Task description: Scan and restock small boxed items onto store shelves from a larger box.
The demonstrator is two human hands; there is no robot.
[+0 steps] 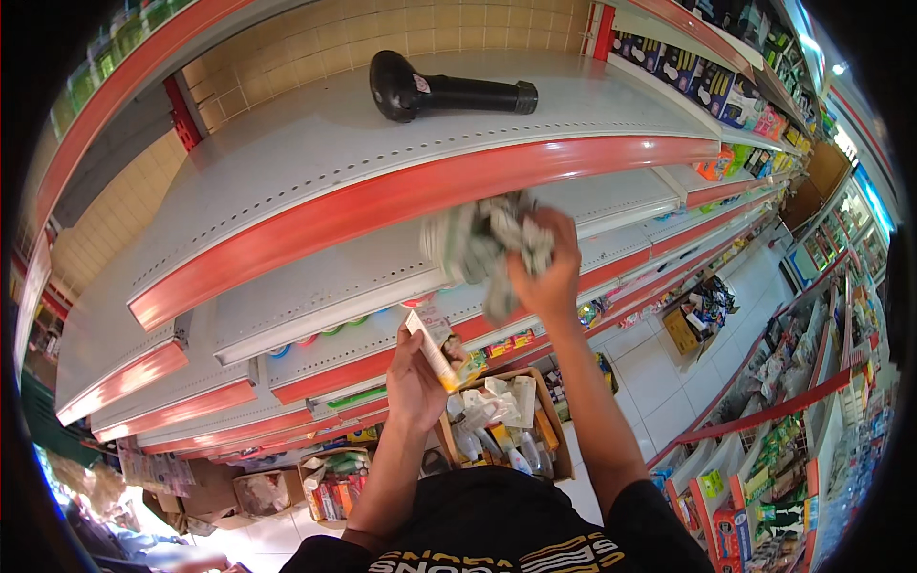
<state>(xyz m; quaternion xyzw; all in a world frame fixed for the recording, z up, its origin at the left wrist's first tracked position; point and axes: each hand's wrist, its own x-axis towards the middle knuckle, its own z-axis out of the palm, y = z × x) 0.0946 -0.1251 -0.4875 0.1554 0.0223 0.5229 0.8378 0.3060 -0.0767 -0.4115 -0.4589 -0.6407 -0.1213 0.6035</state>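
Note:
My right hand [546,279] is raised in front of the red-edged white shelves and grips a blurred bundle of pale green and white packets [479,241]. Lower down, my left hand [416,380] holds one slim cream and orange boxed item [432,350], tilted up and to the left. Just under both hands stands an open cardboard box [549,413] holding several white blister packs and small bottles. A black handheld device [441,92] lies on its side on the upper shelf [315,143], well above both hands.
Red-trimmed shelves [382,277] run from left to far right, the lower ones stocked with small goods. More open cartons stand on the tiled floor [669,382]: one at the lower left [330,482], another farther down the aisle [693,320]. A stocked rack [783,458] lines the right.

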